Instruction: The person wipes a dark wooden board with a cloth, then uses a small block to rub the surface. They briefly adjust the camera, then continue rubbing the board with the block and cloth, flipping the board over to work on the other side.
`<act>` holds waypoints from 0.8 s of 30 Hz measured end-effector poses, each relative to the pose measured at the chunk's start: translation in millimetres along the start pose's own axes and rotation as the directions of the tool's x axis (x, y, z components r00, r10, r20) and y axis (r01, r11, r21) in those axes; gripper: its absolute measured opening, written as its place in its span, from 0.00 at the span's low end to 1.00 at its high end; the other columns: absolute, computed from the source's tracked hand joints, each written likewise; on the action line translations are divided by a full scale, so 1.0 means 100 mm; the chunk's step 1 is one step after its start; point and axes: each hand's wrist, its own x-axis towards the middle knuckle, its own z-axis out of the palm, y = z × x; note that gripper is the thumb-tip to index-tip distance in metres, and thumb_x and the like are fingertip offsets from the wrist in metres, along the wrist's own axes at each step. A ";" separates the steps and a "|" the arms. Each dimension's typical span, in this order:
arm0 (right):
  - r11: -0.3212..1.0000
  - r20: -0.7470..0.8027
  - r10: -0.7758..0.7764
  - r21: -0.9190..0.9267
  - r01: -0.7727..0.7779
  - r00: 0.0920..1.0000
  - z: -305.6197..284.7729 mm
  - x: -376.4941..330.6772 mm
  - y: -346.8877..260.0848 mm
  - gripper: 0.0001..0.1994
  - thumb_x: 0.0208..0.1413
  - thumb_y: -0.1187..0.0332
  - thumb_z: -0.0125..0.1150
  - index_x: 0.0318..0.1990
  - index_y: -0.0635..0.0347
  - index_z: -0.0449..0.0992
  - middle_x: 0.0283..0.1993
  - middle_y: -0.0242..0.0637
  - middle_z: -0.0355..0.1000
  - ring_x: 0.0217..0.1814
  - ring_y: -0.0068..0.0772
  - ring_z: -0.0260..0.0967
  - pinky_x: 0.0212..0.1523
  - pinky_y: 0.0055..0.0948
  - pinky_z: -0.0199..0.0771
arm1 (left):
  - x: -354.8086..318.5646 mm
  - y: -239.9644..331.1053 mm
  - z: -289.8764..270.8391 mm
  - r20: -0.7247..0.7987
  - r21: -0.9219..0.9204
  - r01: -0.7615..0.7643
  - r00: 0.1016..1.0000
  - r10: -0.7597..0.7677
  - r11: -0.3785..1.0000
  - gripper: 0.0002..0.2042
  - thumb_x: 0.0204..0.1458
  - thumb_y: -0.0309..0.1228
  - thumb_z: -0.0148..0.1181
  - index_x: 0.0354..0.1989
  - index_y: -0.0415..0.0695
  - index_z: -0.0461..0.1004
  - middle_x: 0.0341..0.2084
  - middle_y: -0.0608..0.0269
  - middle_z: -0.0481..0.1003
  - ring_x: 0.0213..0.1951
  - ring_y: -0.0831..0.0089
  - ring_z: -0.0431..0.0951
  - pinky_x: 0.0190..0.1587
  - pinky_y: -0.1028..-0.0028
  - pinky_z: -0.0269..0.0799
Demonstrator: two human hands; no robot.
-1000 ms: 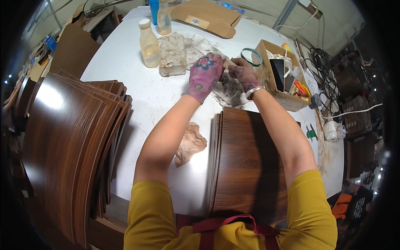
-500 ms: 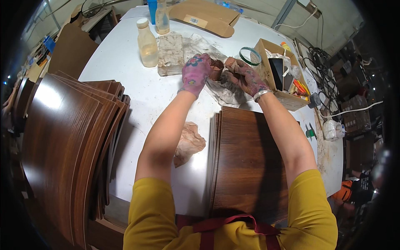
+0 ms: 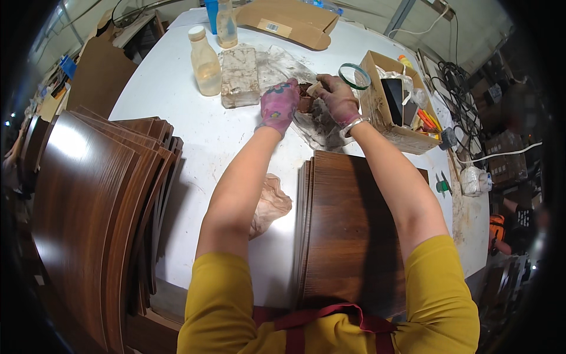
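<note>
My left hand (image 3: 279,106), in a pink flower-patterned glove, grips a small dark-brown container (image 3: 305,105) by its left side. Just right of it is my right hand (image 3: 338,99), in a stained glove, with a small pale pad (image 3: 315,89) pinched in its fingers at the container's rim. Whether the pad reaches inside cannot be made out. Under both hands lies a smudged plastic sheet (image 3: 321,131). A stained, plastic-wrapped block (image 3: 240,79) stands beside my left hand. Near my right hand is a roll of clear green tape (image 3: 354,76).
Dark wood-grain panels are stacked on the left (image 3: 82,218) and in front of me (image 3: 354,230). A crumpled brown cloth (image 3: 272,203) lies between. Beyond are a capped bottle (image 3: 206,68) and flattened cardboard (image 3: 289,23). At right are an open carton (image 3: 398,130) and green-handled snips (image 3: 442,186).
My right hand has moved left with the pad, from beside the container to its rim. The left hand keeps hold of the container, nearly in place.
</note>
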 end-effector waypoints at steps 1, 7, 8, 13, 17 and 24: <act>0.996 0.029 -0.051 -0.071 0.053 0.998 -0.02 -0.03 -0.05 0.18 0.56 0.66 0.61 0.54 0.60 0.74 0.49 0.48 0.72 0.53 0.46 0.70 0.54 0.33 0.69 | 0.01 -0.01 0.01 0.010 0.009 0.008 1.000 -0.008 1.000 0.12 0.61 0.40 0.48 0.44 0.49 0.74 0.36 0.53 0.79 0.42 0.52 0.78 0.44 0.57 0.72; 0.979 0.076 -0.095 -0.173 0.107 0.993 -0.17 0.02 -0.05 0.16 0.53 0.64 0.62 0.48 0.60 0.76 0.45 0.50 0.71 0.48 0.49 0.70 0.51 0.38 0.69 | 0.03 -0.02 0.05 0.005 0.022 -0.016 1.000 0.016 1.000 0.12 0.62 0.40 0.47 0.42 0.49 0.73 0.35 0.52 0.79 0.41 0.52 0.78 0.43 0.56 0.72; 0.986 0.041 -0.110 -0.124 0.115 0.993 -0.11 0.02 -0.06 0.16 0.53 0.64 0.61 0.48 0.60 0.76 0.45 0.50 0.71 0.48 0.49 0.70 0.50 0.39 0.69 | 0.00 -0.05 0.07 -0.019 0.015 -0.035 0.999 0.035 0.999 0.12 0.62 0.40 0.47 0.42 0.48 0.73 0.35 0.52 0.79 0.41 0.52 0.78 0.43 0.56 0.72; 0.908 0.157 -0.124 -0.381 0.175 0.980 -0.15 -0.03 -0.06 0.16 0.53 0.64 0.58 0.50 0.56 0.76 0.46 0.47 0.72 0.47 0.50 0.71 0.50 0.38 0.71 | 0.02 -0.03 0.06 -0.004 0.048 -0.043 0.999 0.043 0.998 0.12 0.62 0.41 0.46 0.41 0.48 0.73 0.34 0.52 0.78 0.40 0.52 0.78 0.43 0.57 0.72; 0.984 0.020 0.158 0.085 -0.159 0.987 -0.41 -0.23 0.03 0.13 0.56 0.63 0.57 0.46 0.56 0.78 0.37 0.42 0.74 0.39 0.35 0.72 0.46 0.30 0.71 | 0.06 -0.05 0.12 -0.035 0.067 -0.074 0.996 0.076 0.995 0.12 0.60 0.40 0.48 0.40 0.48 0.74 0.35 0.53 0.78 0.41 0.53 0.78 0.43 0.57 0.72; -0.013 0.357 0.364 0.926 -0.378 0.860 -0.76 -0.79 0.20 0.14 0.67 0.68 0.45 0.54 0.65 0.69 0.46 0.44 0.72 0.42 0.37 0.74 0.39 0.31 0.79 | 0.06 0.07 0.14 -0.012 0.071 -0.147 0.989 0.148 0.987 0.11 0.58 0.38 0.49 0.39 0.48 0.76 0.35 0.54 0.79 0.41 0.55 0.79 0.44 0.60 0.74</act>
